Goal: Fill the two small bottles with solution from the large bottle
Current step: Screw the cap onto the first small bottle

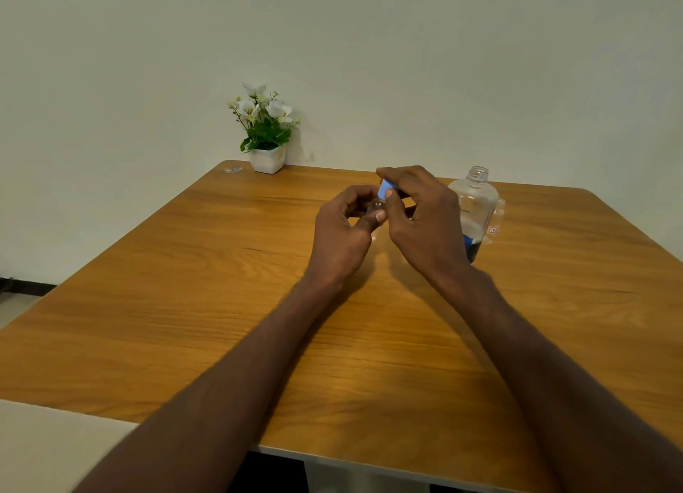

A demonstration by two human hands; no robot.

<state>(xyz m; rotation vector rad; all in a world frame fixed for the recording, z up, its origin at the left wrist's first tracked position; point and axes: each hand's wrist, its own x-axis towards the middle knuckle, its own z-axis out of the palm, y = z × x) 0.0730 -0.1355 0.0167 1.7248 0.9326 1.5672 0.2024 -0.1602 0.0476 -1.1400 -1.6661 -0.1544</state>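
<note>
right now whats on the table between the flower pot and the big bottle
In the head view, the two hands sit between the flower pot and the large bottle: the left hand holds a small bottle, the right hand pinches its blue cap.

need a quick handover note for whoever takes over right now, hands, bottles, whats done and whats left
Left hand grips a small bottle above the table.
Right hand pinches its blue cap; I can't tell whether it is going on or coming off.
Large bottle stands uncapped behind the right hand, with little solution visible. A second small bottle seems to stand beside it.
Fill levels unclear; check both small bottles, then cap all.
</note>
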